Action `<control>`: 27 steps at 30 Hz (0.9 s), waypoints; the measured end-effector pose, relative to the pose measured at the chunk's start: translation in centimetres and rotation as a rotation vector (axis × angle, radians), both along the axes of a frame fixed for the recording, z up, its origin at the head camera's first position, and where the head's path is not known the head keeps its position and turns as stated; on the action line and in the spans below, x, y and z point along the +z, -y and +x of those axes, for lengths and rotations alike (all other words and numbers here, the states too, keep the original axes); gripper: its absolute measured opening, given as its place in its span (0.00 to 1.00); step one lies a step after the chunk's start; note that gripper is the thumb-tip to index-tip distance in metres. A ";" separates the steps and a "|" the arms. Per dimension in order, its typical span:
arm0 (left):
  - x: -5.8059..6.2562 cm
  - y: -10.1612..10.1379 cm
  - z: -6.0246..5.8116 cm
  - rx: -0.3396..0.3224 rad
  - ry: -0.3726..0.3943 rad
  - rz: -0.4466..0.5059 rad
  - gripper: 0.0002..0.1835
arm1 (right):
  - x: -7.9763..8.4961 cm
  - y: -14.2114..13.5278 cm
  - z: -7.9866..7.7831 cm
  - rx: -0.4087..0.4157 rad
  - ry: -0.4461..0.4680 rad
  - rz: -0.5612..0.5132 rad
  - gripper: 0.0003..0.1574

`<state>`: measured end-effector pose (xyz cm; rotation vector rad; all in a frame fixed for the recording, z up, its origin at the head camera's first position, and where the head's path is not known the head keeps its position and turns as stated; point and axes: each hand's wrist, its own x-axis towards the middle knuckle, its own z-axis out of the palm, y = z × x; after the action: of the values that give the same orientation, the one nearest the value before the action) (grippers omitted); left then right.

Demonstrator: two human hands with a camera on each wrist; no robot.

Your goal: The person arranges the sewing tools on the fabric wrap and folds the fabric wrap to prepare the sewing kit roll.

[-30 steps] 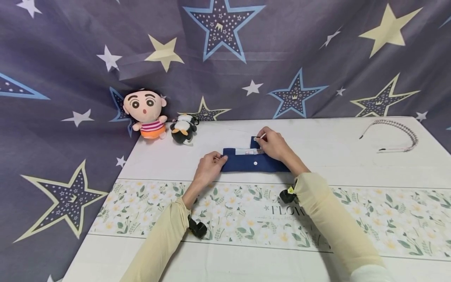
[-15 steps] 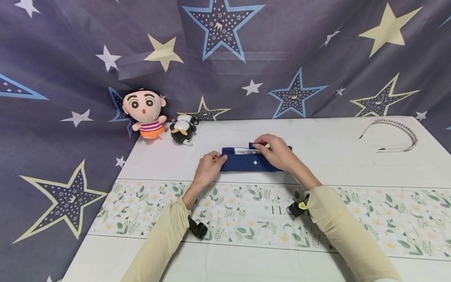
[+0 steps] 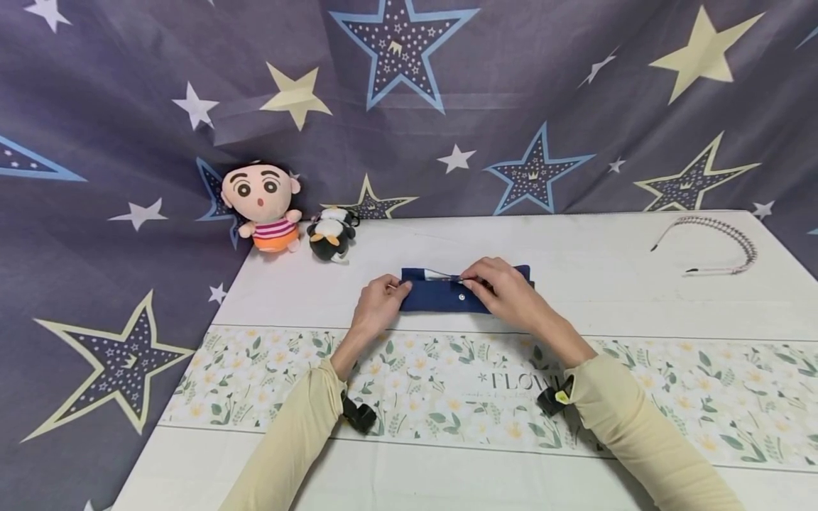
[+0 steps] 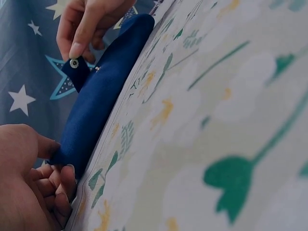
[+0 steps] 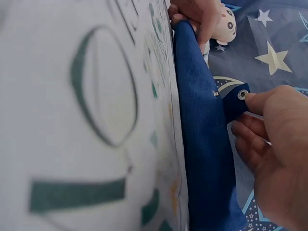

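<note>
A navy blue fabric pouch [image 3: 428, 298] lies lengthwise on the table, its long opening toward the back. My left hand [image 3: 375, 306] grips the pouch's left end between thumb and fingers. With thumb and fingertips, my right hand [image 3: 508, 292] pinches a short blue snap tab [image 5: 235, 102] at the pouch's upper edge. A metal ring snap [image 5: 243, 95] shows on the tab beside my thumb. On the pouch's front sits the matching snap stud [image 3: 462, 297], apart from the tab. Something whitish [image 3: 436, 275] shows in the opening; its kind is unclear.
At the back left sit a plush doll [image 3: 265, 206] in a striped top and a small black-and-white penguin plush [image 3: 331, 234]. A beaded headband [image 3: 744, 245] lies at the back right. A starry curtain [image 3: 409, 163] hangs behind the table [image 3: 607, 284].
My right hand has drawn the snap tab from upright behind the pouch down toward its front, and the opening shows less. My left hand has stayed on the left end.
</note>
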<state>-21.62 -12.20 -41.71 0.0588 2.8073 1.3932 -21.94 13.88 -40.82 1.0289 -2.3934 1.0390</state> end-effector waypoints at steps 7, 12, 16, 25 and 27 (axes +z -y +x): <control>-0.2 0.1 -0.1 -0.006 0.001 0.005 0.15 | -0.1 0.1 0.4 0.024 -0.047 0.023 0.05; -0.2 0.2 -0.1 -0.008 0.006 0.006 0.15 | -0.5 -0.2 0.6 0.063 -0.053 0.032 0.06; -0.3 0.2 -0.1 -0.006 0.009 0.003 0.15 | -1.0 -0.4 0.6 0.107 -0.099 0.046 0.08; -0.3 0.2 -0.2 -0.013 0.004 0.002 0.14 | -1.6 -0.5 0.4 0.150 -0.210 0.102 0.08; -0.4 0.2 -0.2 -0.014 0.005 0.002 0.14 | -1.6 -0.6 0.5 0.144 -0.226 0.123 0.08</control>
<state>-21.83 -12.39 -42.06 0.0745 2.7957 1.3914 -21.48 14.50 -42.42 1.3036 -2.2485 0.7802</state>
